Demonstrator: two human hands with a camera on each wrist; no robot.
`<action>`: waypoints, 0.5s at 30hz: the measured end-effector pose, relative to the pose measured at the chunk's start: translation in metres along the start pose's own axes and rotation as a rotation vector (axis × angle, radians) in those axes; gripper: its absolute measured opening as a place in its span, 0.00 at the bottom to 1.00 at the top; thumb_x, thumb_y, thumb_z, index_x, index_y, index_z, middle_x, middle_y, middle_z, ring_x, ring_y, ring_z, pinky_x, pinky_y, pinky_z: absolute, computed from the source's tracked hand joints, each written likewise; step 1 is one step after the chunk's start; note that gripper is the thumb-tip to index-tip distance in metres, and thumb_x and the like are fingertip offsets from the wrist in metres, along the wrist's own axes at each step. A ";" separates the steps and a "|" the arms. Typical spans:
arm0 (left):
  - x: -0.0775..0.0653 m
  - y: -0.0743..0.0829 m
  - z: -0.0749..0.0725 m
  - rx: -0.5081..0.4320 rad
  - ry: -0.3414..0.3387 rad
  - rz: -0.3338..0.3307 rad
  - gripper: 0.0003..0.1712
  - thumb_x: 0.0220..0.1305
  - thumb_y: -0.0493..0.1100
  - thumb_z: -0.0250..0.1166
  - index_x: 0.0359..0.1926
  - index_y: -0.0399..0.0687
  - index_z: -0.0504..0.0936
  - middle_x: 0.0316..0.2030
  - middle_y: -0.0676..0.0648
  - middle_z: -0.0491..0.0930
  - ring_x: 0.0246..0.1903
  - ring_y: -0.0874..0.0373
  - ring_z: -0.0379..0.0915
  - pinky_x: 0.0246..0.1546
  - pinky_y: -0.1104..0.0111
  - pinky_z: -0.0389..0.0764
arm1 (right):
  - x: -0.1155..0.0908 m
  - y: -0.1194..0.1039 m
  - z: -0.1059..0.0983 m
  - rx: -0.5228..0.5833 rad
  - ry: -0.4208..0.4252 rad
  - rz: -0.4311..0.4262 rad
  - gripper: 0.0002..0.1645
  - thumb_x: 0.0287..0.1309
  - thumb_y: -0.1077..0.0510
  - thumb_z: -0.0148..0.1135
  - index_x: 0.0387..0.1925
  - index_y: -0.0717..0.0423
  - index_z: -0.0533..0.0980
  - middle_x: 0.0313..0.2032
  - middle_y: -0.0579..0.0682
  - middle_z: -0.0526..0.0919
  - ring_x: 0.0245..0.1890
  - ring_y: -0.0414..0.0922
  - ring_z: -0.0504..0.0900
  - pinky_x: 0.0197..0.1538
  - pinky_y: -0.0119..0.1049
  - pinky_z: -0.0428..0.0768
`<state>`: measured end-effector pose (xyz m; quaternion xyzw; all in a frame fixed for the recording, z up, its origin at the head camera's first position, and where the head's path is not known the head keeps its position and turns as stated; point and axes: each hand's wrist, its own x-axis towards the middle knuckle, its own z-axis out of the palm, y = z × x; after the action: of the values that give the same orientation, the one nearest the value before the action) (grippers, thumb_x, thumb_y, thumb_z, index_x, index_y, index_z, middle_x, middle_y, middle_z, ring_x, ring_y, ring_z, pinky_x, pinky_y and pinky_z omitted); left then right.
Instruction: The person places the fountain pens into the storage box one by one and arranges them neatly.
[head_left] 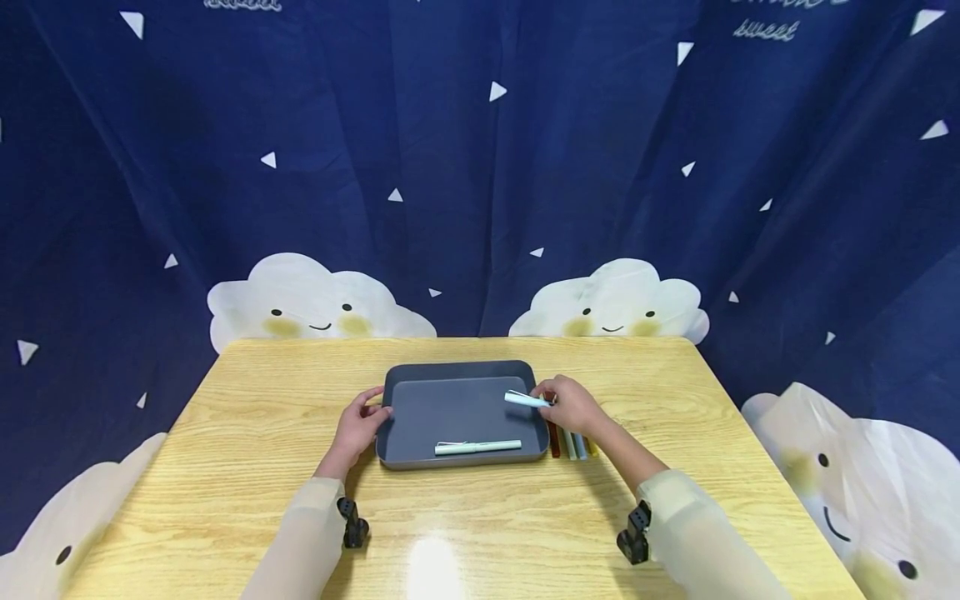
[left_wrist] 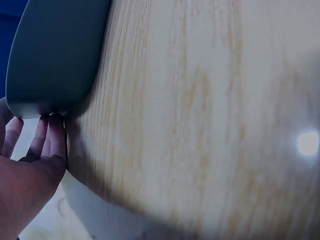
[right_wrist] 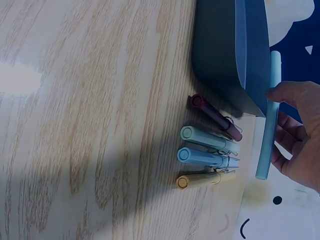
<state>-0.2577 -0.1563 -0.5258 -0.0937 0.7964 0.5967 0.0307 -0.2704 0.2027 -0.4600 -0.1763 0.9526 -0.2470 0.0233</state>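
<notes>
A dark grey rectangular tray sits on the wooden table, with a pale green capped pen lying in it along the near side. My left hand holds the tray's left wall; in the left wrist view its fingers touch the wall's outer face. Over the tray's right rim, my right hand pinches a light blue pen between thumb and fingers, one end pointing over the tray.
Right of the tray several capped pens lie side by side: a dark red pen, a pale green pen, a blue pen and a yellow pen. A dark blue curtain hangs behind the table.
</notes>
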 end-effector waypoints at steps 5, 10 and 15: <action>-0.001 0.000 0.000 0.007 0.002 0.004 0.28 0.64 0.40 0.58 0.65 0.47 0.65 0.52 0.34 0.73 0.47 0.50 0.72 0.37 0.69 0.76 | 0.002 -0.004 0.000 -0.007 -0.001 -0.025 0.11 0.48 0.64 0.65 0.37 0.57 0.81 0.26 0.52 0.74 0.26 0.42 0.67 0.31 0.33 0.66; -0.002 0.001 -0.001 0.005 0.003 0.006 0.28 0.64 0.40 0.58 0.65 0.46 0.66 0.51 0.34 0.73 0.46 0.51 0.72 0.37 0.69 0.76 | 0.005 -0.007 0.001 -0.003 -0.023 -0.015 0.12 0.50 0.64 0.64 0.39 0.56 0.81 0.28 0.53 0.75 0.27 0.43 0.67 0.31 0.34 0.66; -0.002 0.002 -0.001 0.009 0.005 0.010 0.28 0.64 0.40 0.58 0.65 0.46 0.66 0.50 0.35 0.73 0.44 0.53 0.72 0.35 0.70 0.75 | 0.007 -0.009 0.002 -0.002 -0.021 -0.040 0.12 0.48 0.64 0.64 0.39 0.57 0.82 0.29 0.54 0.76 0.27 0.42 0.67 0.33 0.34 0.67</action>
<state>-0.2561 -0.1560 -0.5232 -0.0912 0.7995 0.5932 0.0264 -0.2736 0.1916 -0.4573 -0.1977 0.9488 -0.2445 0.0285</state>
